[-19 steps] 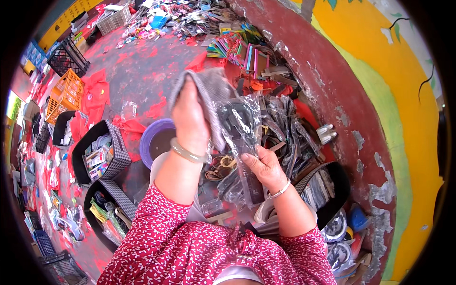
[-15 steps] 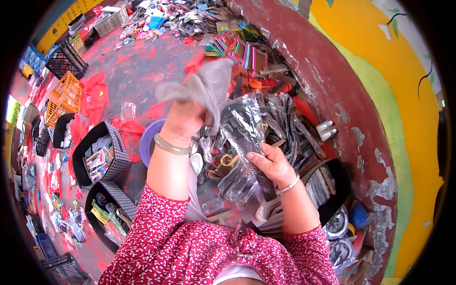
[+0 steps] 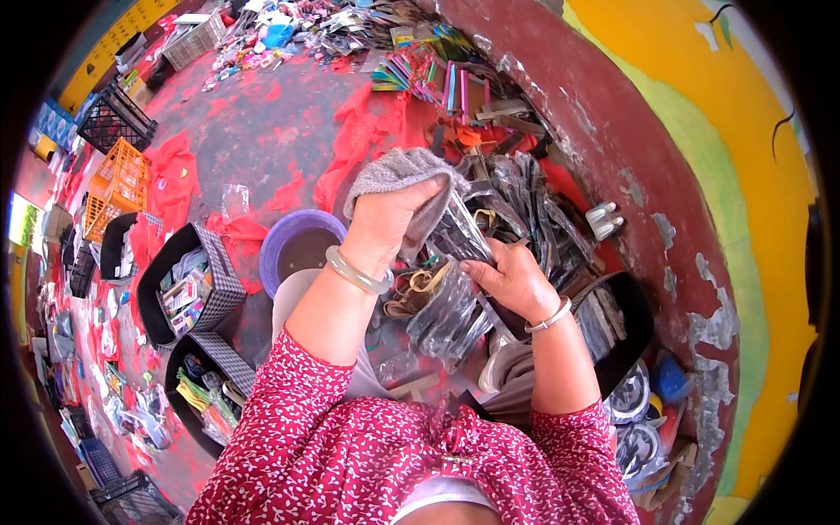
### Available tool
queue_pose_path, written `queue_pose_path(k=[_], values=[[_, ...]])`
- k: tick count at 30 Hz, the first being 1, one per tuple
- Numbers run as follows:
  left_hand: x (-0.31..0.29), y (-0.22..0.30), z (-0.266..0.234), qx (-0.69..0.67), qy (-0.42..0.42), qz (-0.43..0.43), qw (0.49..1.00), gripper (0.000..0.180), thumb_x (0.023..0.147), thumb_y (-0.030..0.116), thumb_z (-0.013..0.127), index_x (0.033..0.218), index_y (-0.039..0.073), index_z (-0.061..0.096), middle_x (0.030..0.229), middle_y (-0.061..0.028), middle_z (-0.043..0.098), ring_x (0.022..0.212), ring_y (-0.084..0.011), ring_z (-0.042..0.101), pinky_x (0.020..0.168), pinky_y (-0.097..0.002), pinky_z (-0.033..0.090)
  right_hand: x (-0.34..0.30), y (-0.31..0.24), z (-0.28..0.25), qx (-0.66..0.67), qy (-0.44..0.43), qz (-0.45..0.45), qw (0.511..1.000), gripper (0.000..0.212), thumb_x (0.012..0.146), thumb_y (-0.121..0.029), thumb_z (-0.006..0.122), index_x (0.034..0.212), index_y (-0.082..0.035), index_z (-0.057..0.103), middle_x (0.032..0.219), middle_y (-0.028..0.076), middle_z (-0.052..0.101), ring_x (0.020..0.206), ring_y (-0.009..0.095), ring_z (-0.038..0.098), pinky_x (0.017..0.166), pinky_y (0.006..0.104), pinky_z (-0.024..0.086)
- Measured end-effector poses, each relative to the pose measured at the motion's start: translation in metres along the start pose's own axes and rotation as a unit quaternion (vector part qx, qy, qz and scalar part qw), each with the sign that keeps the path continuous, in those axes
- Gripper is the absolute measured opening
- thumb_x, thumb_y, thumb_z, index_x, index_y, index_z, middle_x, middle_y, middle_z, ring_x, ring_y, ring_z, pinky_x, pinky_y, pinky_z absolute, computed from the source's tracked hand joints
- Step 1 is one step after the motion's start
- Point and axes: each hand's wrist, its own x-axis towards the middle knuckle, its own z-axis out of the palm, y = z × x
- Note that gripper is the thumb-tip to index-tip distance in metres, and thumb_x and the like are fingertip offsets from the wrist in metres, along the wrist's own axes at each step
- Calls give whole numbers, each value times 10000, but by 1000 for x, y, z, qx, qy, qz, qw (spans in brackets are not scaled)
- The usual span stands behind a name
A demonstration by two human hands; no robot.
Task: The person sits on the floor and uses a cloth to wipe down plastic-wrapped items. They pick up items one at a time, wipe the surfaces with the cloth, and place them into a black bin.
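Observation:
My left hand (image 3: 385,223) grips a grey cloth (image 3: 398,175) and presses it against a clear plastic packet (image 3: 459,241). A pale bangle sits on that wrist. My right hand (image 3: 507,280) holds the packet from below, thumb on its near side. More clear plastic packets (image 3: 442,319) hang under my right hand. Both forearms come out of red patterned sleeves at the lower edge.
A purple bowl (image 3: 297,245) stands left of my hands. Black baskets (image 3: 188,284) of small goods sit further left, an orange crate (image 3: 118,179) beyond. Dark packets (image 3: 534,206) pile against a red wall (image 3: 595,131) at right. Colourful combs (image 3: 437,79) lie at the back.
My left hand with the grey cloth has come down and to the right onto the packet. My right hand stays on the packet.

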Motion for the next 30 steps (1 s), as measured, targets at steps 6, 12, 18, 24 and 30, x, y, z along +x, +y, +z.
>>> queue_pose_path(k=[6,12,18,24,30], values=[[2,-4,-3,-54,55,-7,997,91,812,35,593,869,-34,600,805,-136,635,709,-218,624,667,-312,507,1,3,0,92,-20,3,996,287,835,-277,591,779,4,575,568,74,575,544,180,571,557,318,446],[7,14,-6,-54,93,20,994,168,887,128,521,937,-23,578,842,-143,630,735,-216,625,669,-312,514,-4,9,-5,100,-45,7,994,257,852,-255,583,808,-2,589,602,52,575,570,126,534,576,283,436],[15,32,-34,-60,-20,62,996,260,873,142,538,1075,-23,545,995,-185,614,919,-302,607,830,-420,492,-1,24,-9,258,108,-33,960,165,897,-136,527,965,14,542,780,33,617,691,86,563,662,240,462],[9,-9,-24,10,-213,-2,977,537,789,179,656,1247,0,438,1253,-122,496,1151,-243,482,991,-381,371,13,20,-8,61,283,23,957,360,844,-172,561,1165,-24,491,814,108,635,679,234,619,626,328,477],[-16,-38,17,-114,-114,-88,983,460,752,70,691,1166,37,493,1092,-47,562,1000,-146,540,885,-299,433,10,-1,8,-290,325,-55,899,883,678,-215,687,1394,-27,206,956,123,522,902,301,504,767,417,342]])
